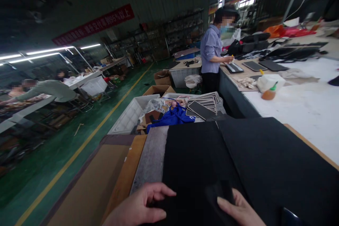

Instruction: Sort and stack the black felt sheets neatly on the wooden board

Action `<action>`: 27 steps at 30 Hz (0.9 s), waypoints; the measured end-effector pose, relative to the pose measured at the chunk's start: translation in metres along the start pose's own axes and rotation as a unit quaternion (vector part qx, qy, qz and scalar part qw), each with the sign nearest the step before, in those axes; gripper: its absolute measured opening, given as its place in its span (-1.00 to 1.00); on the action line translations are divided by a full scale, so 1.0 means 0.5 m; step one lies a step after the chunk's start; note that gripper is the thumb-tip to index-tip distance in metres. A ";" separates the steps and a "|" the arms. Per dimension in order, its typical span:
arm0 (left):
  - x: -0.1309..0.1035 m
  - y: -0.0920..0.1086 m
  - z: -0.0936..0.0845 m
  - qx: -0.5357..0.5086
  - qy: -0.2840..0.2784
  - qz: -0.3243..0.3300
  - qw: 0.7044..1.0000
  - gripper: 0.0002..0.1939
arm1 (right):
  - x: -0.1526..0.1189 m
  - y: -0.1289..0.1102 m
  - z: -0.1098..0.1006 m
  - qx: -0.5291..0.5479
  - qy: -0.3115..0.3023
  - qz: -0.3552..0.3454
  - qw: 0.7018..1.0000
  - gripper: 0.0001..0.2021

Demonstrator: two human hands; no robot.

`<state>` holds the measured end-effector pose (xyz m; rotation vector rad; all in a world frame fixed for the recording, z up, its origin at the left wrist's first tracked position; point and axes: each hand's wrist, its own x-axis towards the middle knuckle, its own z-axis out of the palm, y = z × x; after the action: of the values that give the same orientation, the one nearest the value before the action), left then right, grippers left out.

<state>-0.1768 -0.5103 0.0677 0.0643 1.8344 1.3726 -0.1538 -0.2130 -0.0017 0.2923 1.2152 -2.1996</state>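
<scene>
A big black sheet (201, 155) lies flat right in front of the person, and a line runs down it from its far edge. I can't tell if it is one piece or two pieces side by side.

The right hand (242, 206) is over the near part of the black sheet. Its thumb and fingers pinch a dark strip (225, 190). The strip is a bit blurry, and I can't tell if its low end touches the sheet.

The left hand (141, 204) is at the near left part of the black sheet. Its thumb and fingers are spread wide apart with nothing between them. I can't tell if the fingertips touch the sheet.

A shiny dark thing (290, 217) sits at the near right part of the black sheet. A gray board (152, 155) shows along the sheet's left side, and a brown wooden board (127, 173) is farther left.

Just past the far edge of the black sheet is a white bin (127, 116) with a blue cloth (174, 114) and some thin frames (212, 100) in it. To the right of the sheet is a white table (304, 106). A person in a light purple shirt (211, 47) stands well beyond the sheet.
</scene>
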 end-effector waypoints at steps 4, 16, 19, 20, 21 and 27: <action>0.131 -0.066 -0.047 0.094 0.061 -0.022 0.993 -0.77 | 0.053 -0.039 -0.074 -0.212 0.131 -0.052 0.967 -0.55; 0.256 -0.144 -0.087 0.093 0.204 0.018 0.974 -0.72 | 0.127 0.028 -0.241 -0.497 0.323 -0.084 0.801 -0.70; 0.221 -0.146 -0.093 0.055 0.171 -0.013 0.984 -0.61 | 0.117 0.032 -0.238 -0.510 0.322 -0.090 0.793 -0.69; 0.212 -0.146 -0.093 0.041 0.161 -0.020 0.986 -0.60 | 0.117 0.031 -0.236 -0.512 0.322 -0.092 0.791 -0.69; 0.205 -0.146 -0.094 0.026 0.154 -0.022 0.987 -0.58 | 0.117 0.030 -0.233 -0.515 0.322 -0.094 0.789 -0.68; 0.223 -0.175 -0.104 -0.034 0.194 0.019 0.980 -0.51 | 0.132 0.008 -0.211 -0.556 0.345 -0.067 0.753 -0.67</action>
<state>-0.2470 -0.5315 -0.0642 -0.2195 2.1084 1.5562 -0.2138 -0.1537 -0.0931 0.5144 2.7528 -1.0550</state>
